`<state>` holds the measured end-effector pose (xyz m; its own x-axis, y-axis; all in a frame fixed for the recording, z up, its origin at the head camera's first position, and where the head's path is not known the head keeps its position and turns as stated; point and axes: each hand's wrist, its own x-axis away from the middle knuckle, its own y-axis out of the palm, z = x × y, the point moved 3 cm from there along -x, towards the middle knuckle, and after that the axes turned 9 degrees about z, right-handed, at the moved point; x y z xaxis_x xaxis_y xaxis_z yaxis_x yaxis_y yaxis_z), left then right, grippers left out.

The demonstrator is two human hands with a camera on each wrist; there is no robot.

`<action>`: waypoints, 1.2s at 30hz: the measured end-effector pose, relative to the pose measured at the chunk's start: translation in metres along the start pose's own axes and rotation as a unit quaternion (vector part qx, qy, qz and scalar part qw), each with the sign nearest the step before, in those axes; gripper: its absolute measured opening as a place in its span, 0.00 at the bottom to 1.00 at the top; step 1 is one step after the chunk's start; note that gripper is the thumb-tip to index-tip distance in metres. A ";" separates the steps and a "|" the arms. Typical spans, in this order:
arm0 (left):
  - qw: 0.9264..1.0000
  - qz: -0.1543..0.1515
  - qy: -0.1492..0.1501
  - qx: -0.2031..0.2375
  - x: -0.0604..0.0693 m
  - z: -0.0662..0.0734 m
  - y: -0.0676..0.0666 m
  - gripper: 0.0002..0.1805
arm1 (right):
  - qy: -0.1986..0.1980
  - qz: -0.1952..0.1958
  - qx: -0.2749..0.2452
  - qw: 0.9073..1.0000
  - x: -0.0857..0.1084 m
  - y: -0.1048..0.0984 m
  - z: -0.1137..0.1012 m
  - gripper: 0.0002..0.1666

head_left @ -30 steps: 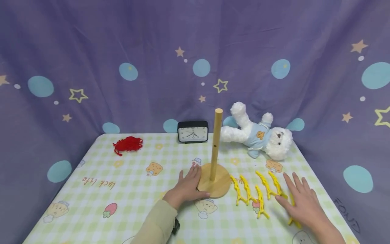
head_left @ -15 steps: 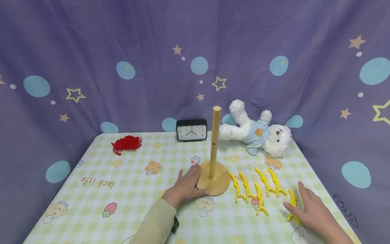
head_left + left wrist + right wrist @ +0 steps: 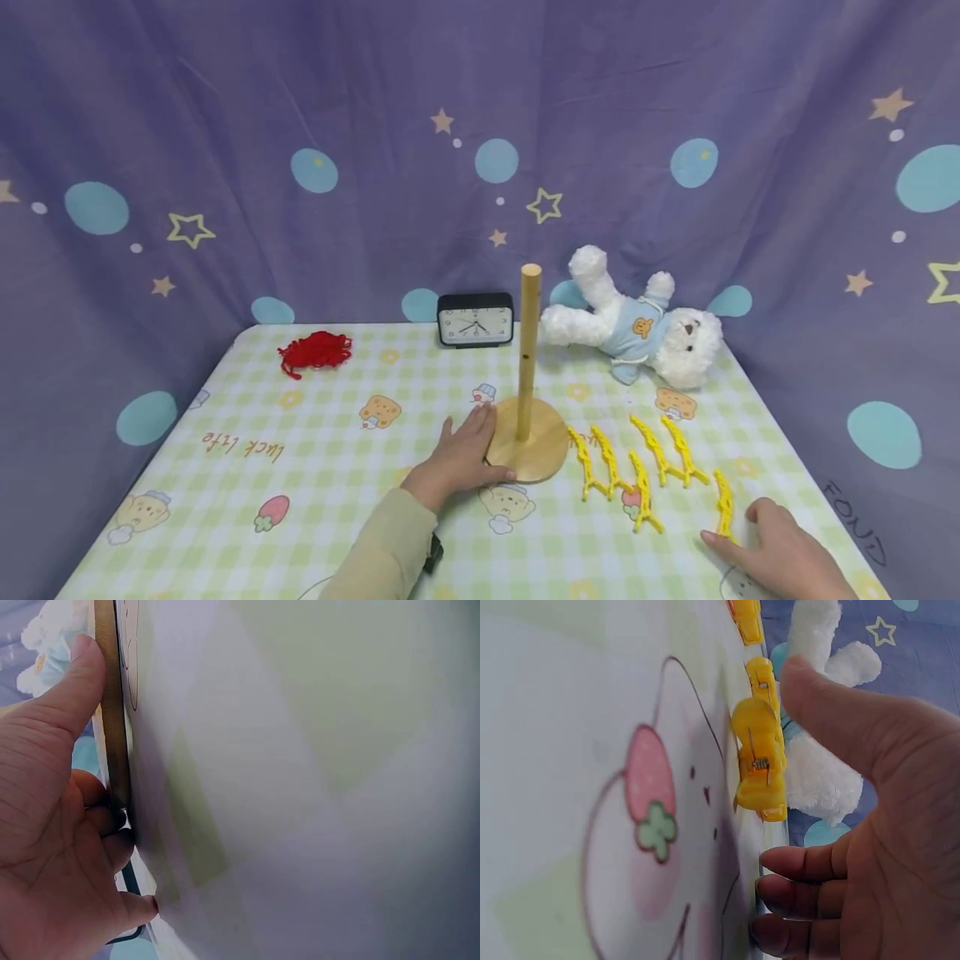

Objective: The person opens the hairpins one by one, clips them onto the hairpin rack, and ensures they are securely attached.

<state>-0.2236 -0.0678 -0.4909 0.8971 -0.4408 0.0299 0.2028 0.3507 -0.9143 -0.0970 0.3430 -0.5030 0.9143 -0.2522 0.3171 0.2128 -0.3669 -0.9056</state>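
"Since that yellow plastic spring clip (image 3: pixel 723 498) is looking light and stiff, where should one be pinching?"

"Across its handles (image 3: pixel 754 718), I'm guessing. It's lying on the green-checked tabletop (image 3: pixel 420 379) between the spread thumb and fingers of the right hand (image 3: pixel 791 554), which is holding nothing; the left hand (image 3: pixel 459 460) is gripping the round wooden base (image 3: pixel 542 457), well apart."

Checked table (image 3: pixel 225 542) — on it stand (image 3: pixel 527 375), yellow clips (image 3: pixel 642 492), clock (image 3: pixel 476 327), yarn (image 3: pixel 315 352), bear (image 3: pixel 637 329).
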 end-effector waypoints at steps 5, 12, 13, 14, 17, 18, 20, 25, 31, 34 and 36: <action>1.000 0.004 -0.004 -0.009 -0.001 -0.001 0.002 0.61 | 0.001 -0.001 0.005 1.000 0.003 0.003 -0.002 0.53; 1.000 0.001 -0.005 -0.015 -0.002 -0.002 0.004 0.62 | -0.024 0.008 0.027 0.999 0.006 0.005 -0.005 0.46; 1.000 0.001 -0.005 -0.015 -0.002 -0.002 0.004 0.62 | -0.027 0.009 0.031 0.999 0.006 0.005 -0.006 0.46; 1.000 0.001 -0.005 -0.015 -0.002 -0.002 0.005 0.62 | -0.030 0.009 0.034 0.999 0.007 0.005 -0.006 0.45; 1.000 0.001 -0.006 -0.014 -0.002 -0.002 0.005 0.62 | -0.038 0.014 0.035 0.999 0.005 0.005 -0.007 0.43; 1.000 0.001 -0.006 -0.015 -0.002 -0.002 0.005 0.62 | -0.040 0.016 0.034 0.998 0.005 0.005 -0.007 0.42; 1.000 -0.001 -0.007 -0.018 -0.002 -0.002 0.004 0.62 | -0.046 0.022 0.029 0.998 0.003 0.005 -0.008 0.41; 1.000 -0.003 -0.008 -0.021 -0.002 0.000 0.003 0.61 | -0.057 0.029 0.014 0.998 0.000 0.005 -0.009 0.38; 1.000 -0.006 -0.012 -0.018 0.000 0.003 -0.001 0.61 | -0.056 0.033 -0.011 0.998 -0.003 0.004 -0.005 0.34; 1.000 -0.006 -0.012 -0.018 0.000 0.003 -0.001 0.61 | -0.054 0.041 -0.020 0.998 -0.002 0.001 -0.003 0.33; 1.000 -0.006 -0.011 -0.019 0.000 0.003 -0.001 0.61 | -0.048 0.049 -0.026 0.997 0.000 -0.001 0.000 0.31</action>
<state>-0.2225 -0.0661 -0.4892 0.9036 -0.4255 0.0495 0.1985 0.3136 -0.9286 -0.0977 0.3432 -0.5019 0.9594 -0.2028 0.1959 0.1041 -0.3911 -0.9145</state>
